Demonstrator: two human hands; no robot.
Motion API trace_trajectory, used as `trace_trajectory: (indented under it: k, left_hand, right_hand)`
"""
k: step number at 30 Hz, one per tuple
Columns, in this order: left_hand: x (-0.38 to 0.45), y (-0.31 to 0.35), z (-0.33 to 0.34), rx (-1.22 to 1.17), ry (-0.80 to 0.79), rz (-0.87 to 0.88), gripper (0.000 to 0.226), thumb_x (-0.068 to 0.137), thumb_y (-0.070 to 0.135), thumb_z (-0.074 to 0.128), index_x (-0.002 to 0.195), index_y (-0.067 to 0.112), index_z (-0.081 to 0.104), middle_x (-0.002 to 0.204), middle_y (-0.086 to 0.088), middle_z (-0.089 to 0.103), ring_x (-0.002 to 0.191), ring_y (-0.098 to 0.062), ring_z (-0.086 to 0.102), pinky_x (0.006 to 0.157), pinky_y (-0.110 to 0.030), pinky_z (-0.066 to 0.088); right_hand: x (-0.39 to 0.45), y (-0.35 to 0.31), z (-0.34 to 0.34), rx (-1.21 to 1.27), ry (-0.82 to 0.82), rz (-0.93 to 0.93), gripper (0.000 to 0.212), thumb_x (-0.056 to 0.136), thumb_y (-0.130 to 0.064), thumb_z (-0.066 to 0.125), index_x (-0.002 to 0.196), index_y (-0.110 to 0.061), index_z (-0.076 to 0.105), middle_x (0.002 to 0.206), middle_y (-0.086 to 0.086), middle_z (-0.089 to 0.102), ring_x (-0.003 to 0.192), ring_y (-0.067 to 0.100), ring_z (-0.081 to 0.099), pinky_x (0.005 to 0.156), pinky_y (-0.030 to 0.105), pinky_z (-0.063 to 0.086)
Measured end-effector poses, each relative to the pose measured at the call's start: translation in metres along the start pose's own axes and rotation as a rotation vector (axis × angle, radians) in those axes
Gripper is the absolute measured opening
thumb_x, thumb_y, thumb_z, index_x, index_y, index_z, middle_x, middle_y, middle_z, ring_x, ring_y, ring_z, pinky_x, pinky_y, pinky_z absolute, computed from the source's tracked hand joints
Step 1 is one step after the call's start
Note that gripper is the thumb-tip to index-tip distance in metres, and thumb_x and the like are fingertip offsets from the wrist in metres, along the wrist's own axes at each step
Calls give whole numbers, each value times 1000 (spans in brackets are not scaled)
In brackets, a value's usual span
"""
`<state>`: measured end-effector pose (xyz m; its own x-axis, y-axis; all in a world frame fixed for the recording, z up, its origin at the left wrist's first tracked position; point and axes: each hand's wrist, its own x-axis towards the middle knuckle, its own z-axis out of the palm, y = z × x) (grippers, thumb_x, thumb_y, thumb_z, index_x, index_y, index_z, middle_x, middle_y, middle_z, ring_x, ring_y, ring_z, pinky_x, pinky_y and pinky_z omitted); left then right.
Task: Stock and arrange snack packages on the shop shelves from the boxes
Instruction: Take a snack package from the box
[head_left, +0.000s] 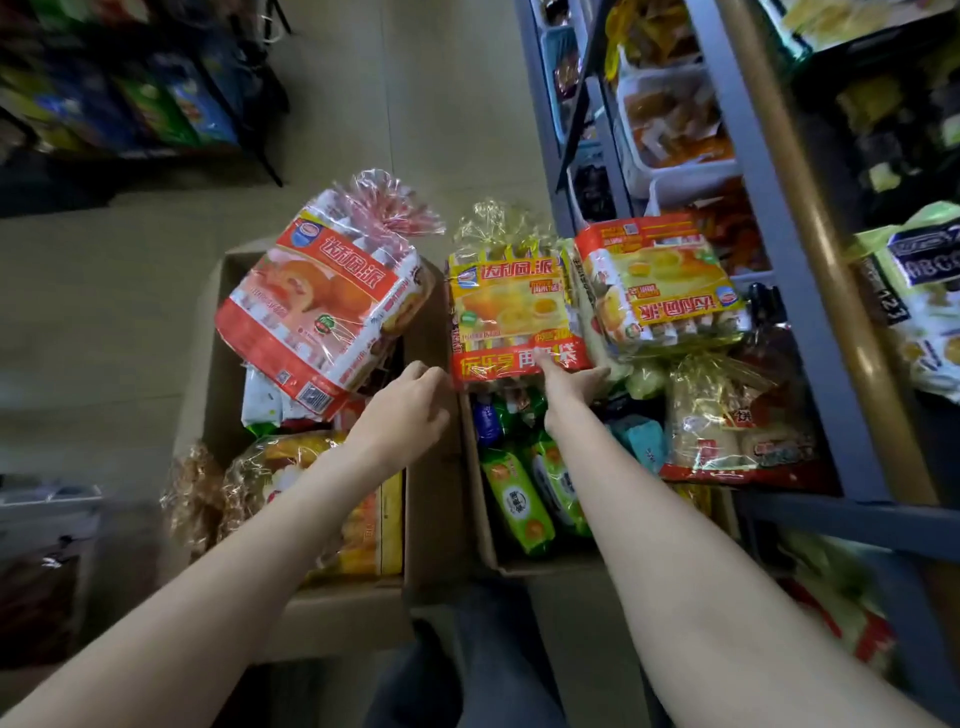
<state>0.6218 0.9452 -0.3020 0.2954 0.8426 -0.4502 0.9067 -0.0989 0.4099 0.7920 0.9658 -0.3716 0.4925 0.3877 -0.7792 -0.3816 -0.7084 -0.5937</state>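
A yellow cake bag (506, 306) with a red band stands upright in the middle, over the right cardboard box (524, 564). My left hand (410, 410) touches its lower left corner with curled fingers. My right hand (569, 382) grips its lower right corner. A red cake bag (322, 306) leans on top of the left cardboard box (421, 519). Another yellow cake bag (660, 280) lies upside down just right of the held one, against the grey shelf rack (779, 218).
Green snack packs (519, 499) fill the right box. A red-edged bread bag (727, 431) sits on the low shelf. White bins of orange snacks (670, 124) line the upper shelves. Another stocked rack (130, 98) stands across the aisle floor (415, 104). My knees (467, 665) are below.
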Motion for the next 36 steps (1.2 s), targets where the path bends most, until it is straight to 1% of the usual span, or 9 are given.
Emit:
trace_trajectory:
  k: [5,12,16,20,23,26,30,33,36]
  left_hand:
    - [5,2,-2,-26,48,57,27,92,16,49,119,11,53,113,-5,48,100,-21,55,77,-24,39]
    - [-7,23,-17,-71,82,84,37,90,13,50,126,8,45,117,-11,47,108,-29,52,89,-33,39]
    - [-19,48,-27,-484,65,-35,48,84,31,64,119,4,48,109,-11,56,101,-25,57,81,-31,41]
    - [-68,97,-30,-997,-285,31,45,83,37,67,119,21,44,92,1,58,73,-14,57,53,-23,44]
    - [-111,144,-33,-1169,-470,269,54,71,27,77,111,24,40,85,4,58,60,-7,58,52,-20,45]
    - [-165,196,-39,-1153,-566,503,54,77,11,73,118,22,40,97,2,64,69,-11,67,59,-28,53]
    - [-242,263,-33,-901,-705,820,79,50,12,88,116,24,47,100,2,71,87,-19,69,63,-34,56]
    - [-311,316,-14,-695,-775,1036,67,68,-6,77,122,20,46,107,1,67,97,-17,66,69,-28,57]
    - [-389,360,16,-530,-813,1238,69,65,-5,79,123,16,47,112,-3,65,99,-12,63,76,-24,55]
  right_hand:
    - [-14,1,1,172,19,-43,73,79,-6,74,136,-12,29,144,10,35,112,15,40,90,26,35]
    - [-63,-22,-47,-233,50,-563,53,72,-18,79,102,-24,36,106,2,50,94,22,53,73,31,43]
    - [-126,-36,-114,-306,180,-962,54,70,-24,81,107,-14,43,105,0,45,94,17,47,74,24,34]
    - [-214,-26,-201,-87,259,-1112,57,69,-27,82,104,-26,37,105,0,54,93,15,55,79,23,45]
    - [-279,-3,-270,-69,282,-1094,62,73,-30,80,118,-29,38,110,-3,58,94,10,57,84,24,45]
    - [-333,31,-341,-249,374,-943,69,79,-35,73,134,-25,34,125,-3,51,107,11,52,90,27,41]
    - [-401,81,-420,-197,544,-815,97,57,-62,76,137,-32,31,145,-2,38,126,20,46,101,47,42]
    - [-455,128,-479,-63,674,-712,114,46,-73,73,140,-27,29,144,-3,42,128,20,44,103,47,41]
    - [-512,192,-531,89,793,-669,98,53,-61,80,134,-24,39,132,-3,53,119,18,51,97,41,45]
